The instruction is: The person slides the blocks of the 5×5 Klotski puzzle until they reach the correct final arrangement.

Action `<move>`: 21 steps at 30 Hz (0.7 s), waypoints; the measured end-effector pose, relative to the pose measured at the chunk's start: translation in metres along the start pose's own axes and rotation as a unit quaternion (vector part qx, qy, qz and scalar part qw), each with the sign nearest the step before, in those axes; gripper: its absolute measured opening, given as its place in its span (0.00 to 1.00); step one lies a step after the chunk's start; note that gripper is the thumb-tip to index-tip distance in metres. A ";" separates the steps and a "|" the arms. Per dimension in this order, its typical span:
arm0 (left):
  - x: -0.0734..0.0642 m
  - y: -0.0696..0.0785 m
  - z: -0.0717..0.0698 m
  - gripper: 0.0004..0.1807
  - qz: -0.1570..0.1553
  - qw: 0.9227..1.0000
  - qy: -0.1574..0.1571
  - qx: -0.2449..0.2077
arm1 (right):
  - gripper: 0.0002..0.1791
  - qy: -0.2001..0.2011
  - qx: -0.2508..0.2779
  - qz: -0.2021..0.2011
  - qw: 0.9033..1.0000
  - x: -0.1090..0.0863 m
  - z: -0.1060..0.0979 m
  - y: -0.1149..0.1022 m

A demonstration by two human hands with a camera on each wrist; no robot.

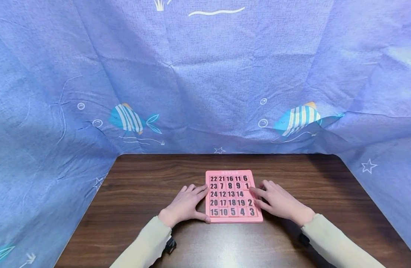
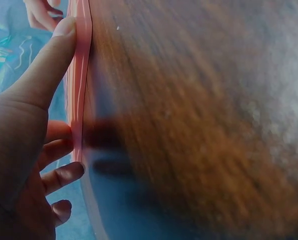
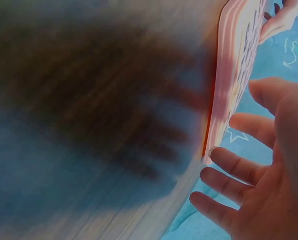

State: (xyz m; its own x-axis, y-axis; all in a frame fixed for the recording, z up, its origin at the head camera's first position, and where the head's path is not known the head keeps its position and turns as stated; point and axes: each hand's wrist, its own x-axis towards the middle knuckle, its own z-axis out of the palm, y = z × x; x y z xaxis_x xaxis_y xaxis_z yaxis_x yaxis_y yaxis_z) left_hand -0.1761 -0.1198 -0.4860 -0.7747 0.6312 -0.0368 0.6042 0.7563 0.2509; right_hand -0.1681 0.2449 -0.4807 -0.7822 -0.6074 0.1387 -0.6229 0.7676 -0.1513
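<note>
A pink sliding number puzzle (image 1: pixel 233 220) lies flat on the wooden table, its numbers facing the person. The third row ends in a gap right of tile 14 (image 1: pixel 239 194); tile 1 (image 1: pixel 247 185) sits above that gap and tile 2 (image 1: pixel 249 203) below. On the left edge, my left hand (image 1: pixel 184 204) rests with its index fingertip up the side and its thumb by the near corner, fingers spread. My right hand (image 1: pixel 280 199) is at the right edge, index fingertip near tile 1 and thumb near tile 2. In the right wrist view, its fingers (image 3: pixel 233 165) are extended and spread.
The dark brown table (image 1: pixel 152 171) has rounded far corners. Behind it and along both sides hangs a blue cloth (image 1: pixel 209 85) printed with striped fish. Dark wrist devices (image 1: pixel 170 245) sit under both sleeves.
</note>
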 end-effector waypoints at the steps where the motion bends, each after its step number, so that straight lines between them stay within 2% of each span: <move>1: 0.000 0.000 0.000 0.59 0.000 1.000 0.000 0.000 | 0.24 -0.003 -0.001 0.001 1.000 0.002 0.000 0.001; 7: 0.000 0.001 0.000 0.59 0.003 1.000 -0.001 -0.006 | 0.25 -0.015 -0.011 0.012 1.000 0.009 0.003 0.003; 11: 0.000 0.000 0.002 0.60 0.007 1.000 0.007 0.004 | 0.25 -0.004 -0.017 0.009 1.000 0.010 0.003 0.001; 14: 0.000 -0.002 0.003 0.60 0.011 1.000 0.014 0.013 | 0.24 0.003 -0.023 0.006 1.000 0.010 0.002 -0.001; 21: -0.001 -0.002 0.004 0.60 0.009 1.000 0.014 0.008 | 0.24 -0.008 -0.026 0.006 1.000 0.005 0.003 -0.005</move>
State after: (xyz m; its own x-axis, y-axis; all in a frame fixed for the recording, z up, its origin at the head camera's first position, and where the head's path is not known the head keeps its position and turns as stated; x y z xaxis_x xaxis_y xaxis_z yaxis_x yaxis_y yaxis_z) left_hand -0.1756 -0.1219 -0.4906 -0.7682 0.6402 -0.0051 0.6212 0.7473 0.2357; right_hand -0.1686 0.2374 -0.4817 -0.7897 -0.6015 0.1209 -0.6126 0.7837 -0.1020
